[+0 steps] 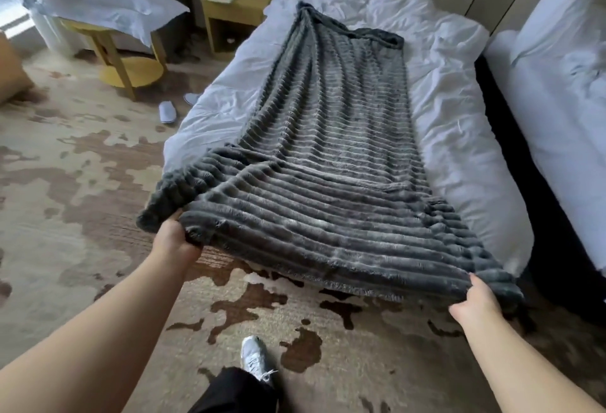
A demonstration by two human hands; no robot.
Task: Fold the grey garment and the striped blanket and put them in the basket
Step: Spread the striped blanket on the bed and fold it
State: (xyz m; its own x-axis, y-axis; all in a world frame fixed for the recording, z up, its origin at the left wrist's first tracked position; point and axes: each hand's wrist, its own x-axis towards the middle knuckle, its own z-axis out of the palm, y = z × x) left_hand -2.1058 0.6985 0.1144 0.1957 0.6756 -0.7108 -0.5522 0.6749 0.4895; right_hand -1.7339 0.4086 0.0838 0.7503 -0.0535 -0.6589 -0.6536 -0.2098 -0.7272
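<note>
The striped blanket (328, 163) lies lengthwise down the bed (452, 111), its near end lifted off the foot. The left hand (173, 239) and right hand (475, 301), well apart, each grip a near corner. Plush, thick and floppy, it looks likely to sag between holds, so corners are the sensible grip.

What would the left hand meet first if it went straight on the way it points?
The left hand grips the striped blanket, so likely more blanket, then the bed beneath; depth unclear.

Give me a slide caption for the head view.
Left hand and right hand grip near corners of the striped blanket, spread lengthwise over the white bed.
</note>
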